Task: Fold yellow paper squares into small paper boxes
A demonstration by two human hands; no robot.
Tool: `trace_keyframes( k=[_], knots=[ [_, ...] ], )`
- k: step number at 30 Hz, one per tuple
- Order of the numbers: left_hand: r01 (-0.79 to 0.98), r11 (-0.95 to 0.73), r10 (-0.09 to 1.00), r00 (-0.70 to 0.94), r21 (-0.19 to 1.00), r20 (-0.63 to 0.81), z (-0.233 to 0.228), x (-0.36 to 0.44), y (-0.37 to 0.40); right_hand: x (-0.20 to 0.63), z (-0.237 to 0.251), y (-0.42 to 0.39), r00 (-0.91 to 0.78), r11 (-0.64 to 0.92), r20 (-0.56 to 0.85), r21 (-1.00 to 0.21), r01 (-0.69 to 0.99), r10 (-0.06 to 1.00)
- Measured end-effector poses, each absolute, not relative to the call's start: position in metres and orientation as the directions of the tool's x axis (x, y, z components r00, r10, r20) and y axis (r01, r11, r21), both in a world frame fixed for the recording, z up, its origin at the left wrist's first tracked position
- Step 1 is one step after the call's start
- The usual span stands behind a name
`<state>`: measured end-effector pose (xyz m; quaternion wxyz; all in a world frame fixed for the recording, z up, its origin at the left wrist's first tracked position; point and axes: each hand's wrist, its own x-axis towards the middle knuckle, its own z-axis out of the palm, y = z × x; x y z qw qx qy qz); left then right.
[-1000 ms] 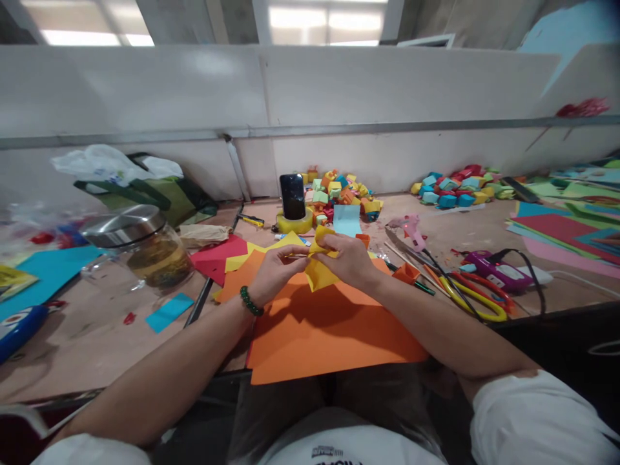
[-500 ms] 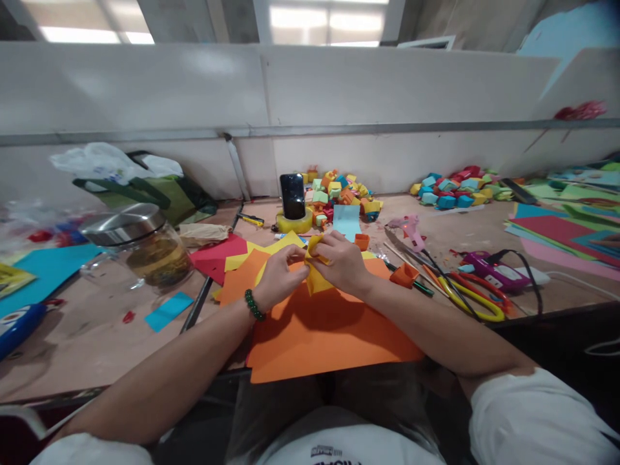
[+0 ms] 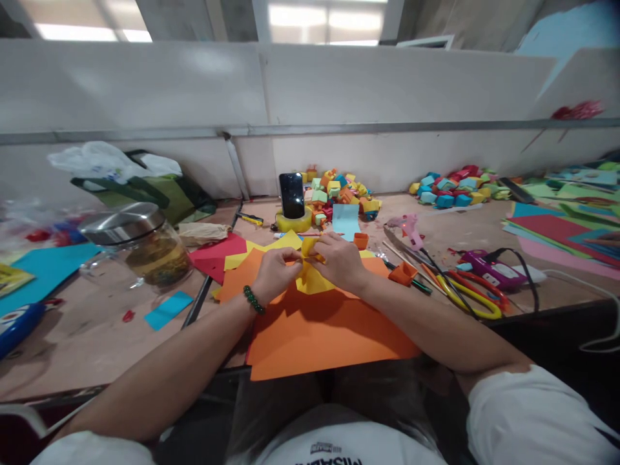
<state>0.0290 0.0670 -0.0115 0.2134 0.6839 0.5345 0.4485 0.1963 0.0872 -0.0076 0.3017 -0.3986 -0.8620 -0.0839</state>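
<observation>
Over an orange sheet (image 3: 320, 329) on the cluttered table (image 3: 87, 342), left hand (image 3: 275, 274) and right hand (image 3: 339, 258) both pinch a folded yellow paper (image 3: 312, 279) between closed fingertips; scissors (image 3: 472, 300) lie to the right

Readable text, one item: dark print on the person's white shirt (image 3: 334, 445), at the bottom edge of the view. It is seen upside down and cut off by the frame; the letters cannot be made out with certainty. A small dark label above the print is too blurred to read. Phone (image 3: 291, 195): screen dark, no text. Glue guns, scissors, jar, bags and papers: no legible labels, brands or numbers.
</observation>
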Motion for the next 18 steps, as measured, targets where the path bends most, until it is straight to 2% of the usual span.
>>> trace_keyframes(
  k=[6,10,18],
  knots=[
    [0.556,-0.346,0.92,0.042,0.756,0.391,-0.0097,0.028,0.0664,0.1967,-0.0028,0.0848,-0.472,0.624,0.523,-0.156,0.766,0.71],
    [0.581,-0.334,0.922,0.037,0.742,0.386,-0.0112,0.0276,0.0671,0.1976,-0.0004,0.085,-0.443,0.572,0.49,-0.147,0.807,0.75],
    [0.55,-0.308,0.936,0.03,0.776,0.35,-0.0114,0.0291,0.0674,0.1963,-0.0028,0.0845,-0.491,0.614,0.489,-0.125,0.779,0.721]
  ],
)
